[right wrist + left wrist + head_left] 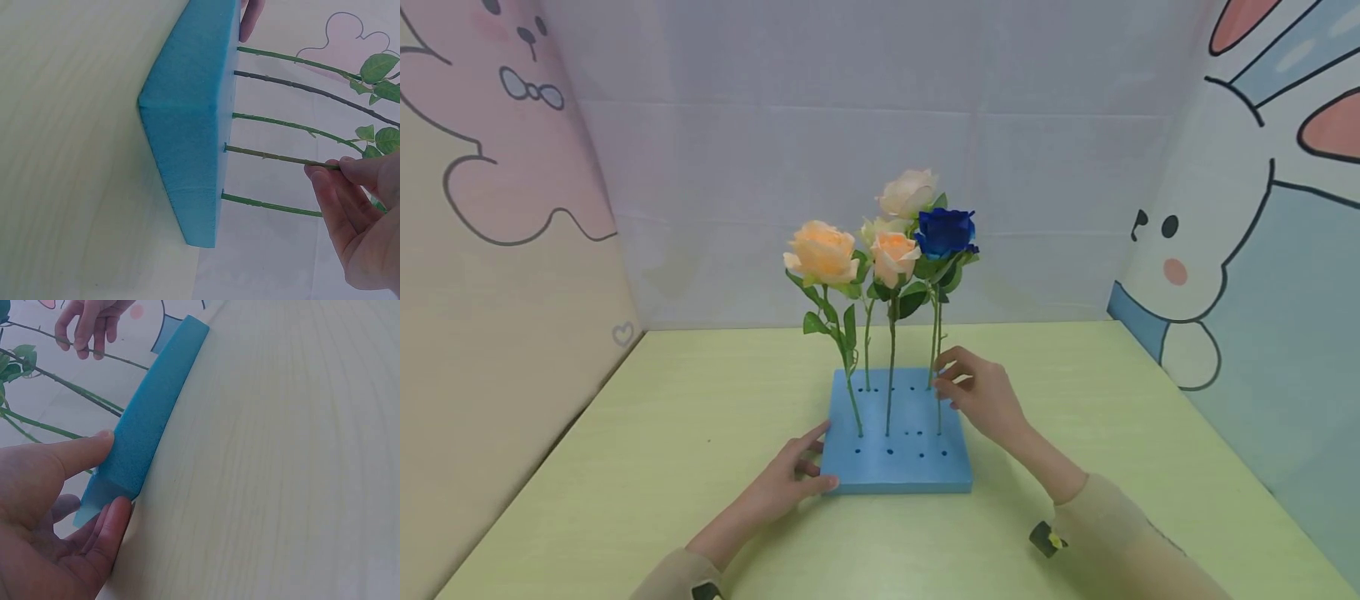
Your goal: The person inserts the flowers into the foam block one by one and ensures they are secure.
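Observation:
A blue foam block point(902, 487) with rows of small holes lies flat on the table, with artificial roses standing in it. My left hand point(786, 479) holds its front left corner, thumb at the front edge and fingers along the left side. My right hand point(988, 396) pinches the stem point(281, 156) of the dark blue rose point(946, 233) between thumb and fingertips; the stem's lower end is in a hole at the right. Left of it are an orange-yellow rose point(822, 252) and a peach rose point(895, 257). Behind them rise a pale pink rose point(908, 193) and a partly hidden cream one.
The pale green table point(625, 450) extends around the block. Behind it hangs a plain light cloth backdrop point(775, 167). Side panels carry a cartoon bear point(512, 167) and a cartoon rabbit point(1195, 242). A small dark tag point(1045, 540) shows beside the right sleeve.

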`<state>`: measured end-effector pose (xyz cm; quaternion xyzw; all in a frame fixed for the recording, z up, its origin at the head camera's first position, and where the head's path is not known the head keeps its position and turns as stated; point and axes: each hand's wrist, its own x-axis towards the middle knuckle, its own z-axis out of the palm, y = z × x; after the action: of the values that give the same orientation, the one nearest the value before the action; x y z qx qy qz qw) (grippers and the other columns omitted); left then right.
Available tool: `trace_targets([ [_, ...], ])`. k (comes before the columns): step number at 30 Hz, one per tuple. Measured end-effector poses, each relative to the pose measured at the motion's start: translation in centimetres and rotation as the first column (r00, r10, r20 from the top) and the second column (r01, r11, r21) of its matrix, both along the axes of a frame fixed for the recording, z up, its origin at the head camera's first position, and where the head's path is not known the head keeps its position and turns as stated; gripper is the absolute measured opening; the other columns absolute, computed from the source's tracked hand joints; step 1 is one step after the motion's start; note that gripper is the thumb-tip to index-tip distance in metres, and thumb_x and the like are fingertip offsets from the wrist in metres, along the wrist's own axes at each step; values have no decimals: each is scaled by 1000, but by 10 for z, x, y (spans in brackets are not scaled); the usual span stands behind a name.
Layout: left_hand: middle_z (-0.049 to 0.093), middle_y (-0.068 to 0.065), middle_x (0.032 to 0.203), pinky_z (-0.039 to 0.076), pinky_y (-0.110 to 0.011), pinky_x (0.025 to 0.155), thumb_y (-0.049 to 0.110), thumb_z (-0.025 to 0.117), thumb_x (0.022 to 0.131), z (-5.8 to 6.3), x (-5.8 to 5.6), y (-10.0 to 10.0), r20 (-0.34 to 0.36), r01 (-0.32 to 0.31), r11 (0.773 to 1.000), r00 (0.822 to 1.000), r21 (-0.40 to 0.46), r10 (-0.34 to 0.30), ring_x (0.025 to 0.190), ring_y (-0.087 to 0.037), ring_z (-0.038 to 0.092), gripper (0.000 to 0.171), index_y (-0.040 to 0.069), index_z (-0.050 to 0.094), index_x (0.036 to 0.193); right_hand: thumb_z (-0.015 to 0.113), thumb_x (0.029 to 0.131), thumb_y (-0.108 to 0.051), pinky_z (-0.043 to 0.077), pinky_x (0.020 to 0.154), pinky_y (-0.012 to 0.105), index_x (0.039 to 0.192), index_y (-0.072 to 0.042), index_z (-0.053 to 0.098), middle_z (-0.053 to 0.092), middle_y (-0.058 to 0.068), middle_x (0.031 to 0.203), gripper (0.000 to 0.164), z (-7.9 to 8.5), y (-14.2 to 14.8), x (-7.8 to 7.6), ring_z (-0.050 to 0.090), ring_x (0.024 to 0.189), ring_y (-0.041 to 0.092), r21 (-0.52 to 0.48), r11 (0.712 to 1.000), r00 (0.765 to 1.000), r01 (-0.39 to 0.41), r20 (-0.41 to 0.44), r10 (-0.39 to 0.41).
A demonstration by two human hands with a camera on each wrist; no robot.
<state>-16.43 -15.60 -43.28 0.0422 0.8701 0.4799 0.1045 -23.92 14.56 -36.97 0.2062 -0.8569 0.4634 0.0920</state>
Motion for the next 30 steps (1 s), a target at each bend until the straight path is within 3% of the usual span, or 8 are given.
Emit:
trace_targets([
  [9, 48, -18, 140, 45, -32, 80, 25, 78, 85, 0, 0, -1, 6, 11, 1000, 1000, 9, -11, 102, -20, 57, 85, 15, 32, 155, 68, 91, -8, 56, 60, 24, 105, -7, 63, 74, 16, 90, 15, -4, 0, 0, 75, 72, 31, -14, 1000, 1000, -19, -5, 19],
  [30, 48, -17, 140, 46, -32, 79, 25, 78, 85, -3, -1, -2, 7, 6, 1000, 1000, 16, -6, 102, -20, 58, 85, 17, 32, 156, 70, 91, -11, 57, 62, 26, 96, -11, 63, 73, 11, 90, 8, -9, 1, 3, 75, 76, 26, 9, 1000, 998, -20, 55, 20],
])
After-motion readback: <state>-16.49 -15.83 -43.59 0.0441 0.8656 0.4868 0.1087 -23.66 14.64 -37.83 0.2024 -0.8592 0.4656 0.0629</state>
